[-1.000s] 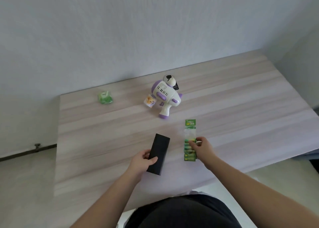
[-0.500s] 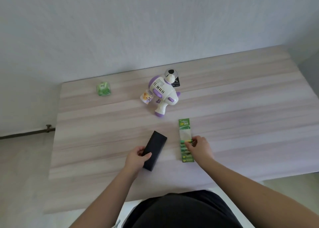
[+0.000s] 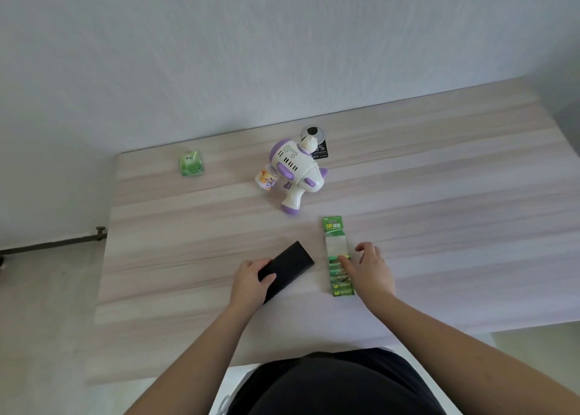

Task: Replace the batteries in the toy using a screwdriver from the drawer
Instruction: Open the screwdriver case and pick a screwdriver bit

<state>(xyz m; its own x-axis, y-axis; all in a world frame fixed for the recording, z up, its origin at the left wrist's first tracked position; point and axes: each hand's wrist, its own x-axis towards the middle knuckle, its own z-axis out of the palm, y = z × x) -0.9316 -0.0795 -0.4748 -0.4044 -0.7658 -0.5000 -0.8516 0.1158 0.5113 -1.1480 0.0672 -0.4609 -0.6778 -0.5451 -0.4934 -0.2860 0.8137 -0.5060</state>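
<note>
Head view: white-and-purple toy (image 3: 296, 171) lies on its side.

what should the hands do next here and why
Probably open the black box under the left hand: no screwdriver is in view, and the toy lies untouched farther back. The right hand only rests on the battery pack, which can wait.

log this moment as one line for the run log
left hand: holding black box | right hand: on battery pack | toy: untouched
</note>
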